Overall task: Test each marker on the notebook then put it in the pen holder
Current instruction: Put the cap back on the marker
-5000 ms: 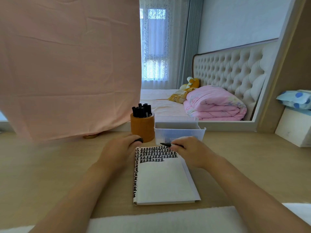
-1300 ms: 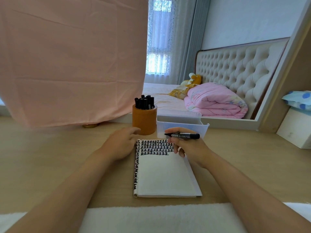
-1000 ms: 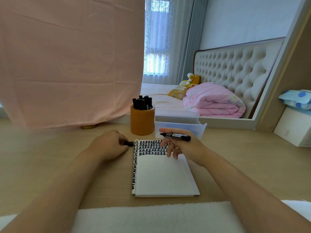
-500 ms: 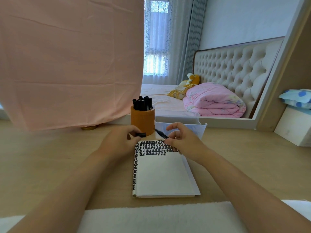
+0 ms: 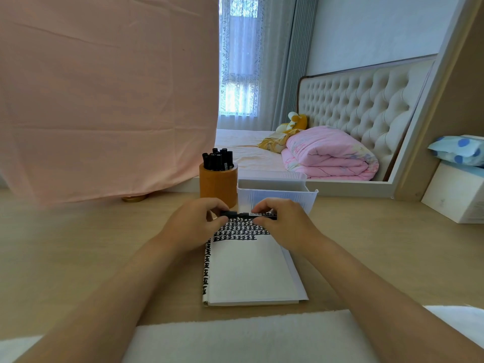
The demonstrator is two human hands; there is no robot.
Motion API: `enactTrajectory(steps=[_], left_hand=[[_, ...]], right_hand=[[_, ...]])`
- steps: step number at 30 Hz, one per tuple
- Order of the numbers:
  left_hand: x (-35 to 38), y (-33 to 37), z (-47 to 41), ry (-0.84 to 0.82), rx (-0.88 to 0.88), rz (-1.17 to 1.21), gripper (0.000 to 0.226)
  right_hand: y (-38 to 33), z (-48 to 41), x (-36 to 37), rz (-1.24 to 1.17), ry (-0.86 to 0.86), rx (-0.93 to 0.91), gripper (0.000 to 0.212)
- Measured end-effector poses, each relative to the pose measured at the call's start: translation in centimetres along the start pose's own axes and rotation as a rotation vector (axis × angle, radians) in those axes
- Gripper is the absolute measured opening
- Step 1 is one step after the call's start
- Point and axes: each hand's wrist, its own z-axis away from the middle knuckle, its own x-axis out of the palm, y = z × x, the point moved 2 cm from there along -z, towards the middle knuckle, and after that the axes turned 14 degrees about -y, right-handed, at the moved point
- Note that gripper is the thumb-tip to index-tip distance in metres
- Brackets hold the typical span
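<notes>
Hands: your left hand (image 5: 192, 227) and right hand (image 5: 284, 226) pinch one marker (image 5: 251, 214).
Count: one notebook (image 5: 248, 273); one pen holder (image 5: 218, 183), 12 o'clock.
Change: cap (image 5: 228, 213), apart earlier, now meets marker.

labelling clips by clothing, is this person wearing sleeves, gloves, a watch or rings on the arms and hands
Nothing worn shows. The left hand and right hand are bare, without gloves, and no ring can be made out on either. The left forearm and right forearm are bare down to the picture's lower edge: no sleeve, watch or bracelet.
</notes>
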Motion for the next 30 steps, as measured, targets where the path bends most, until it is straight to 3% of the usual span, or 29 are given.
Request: enactTrajectory(steps=[12, 16, 24, 27, 30], left_hand=[[0.1, 1.3, 0.1, -0.216, 0.002, -0.009, 0.019], [-0.3, 1.9, 0.3, -0.119, 0.085, -0.016, 0.018], [0.1, 1.4, 0.2, -0.107, 0.094, -0.008, 0.017], [0.7, 1.2, 0.4, -0.087, 0.066, 0.029, 0.014], [1.0, 1.2, 0.6, -0.034, 0.054, 0.035, 0.019]], right_hand=[[-0.9, 0.8, 0.8, 0.148, -0.026, -0.204, 0.018], [-1.2, 0.6, 0.5, 0.065, -0.034, -0.188, 0.017], [-0.9, 0.5, 1.1, 0.012, -0.188, -0.118, 0.020], [-0.7, 0.3, 1.0, 0.044, -0.161, -0.086, 0.020], [-0.7, 0.2, 0.6, 0.246, -0.115, -0.050, 0.025]])
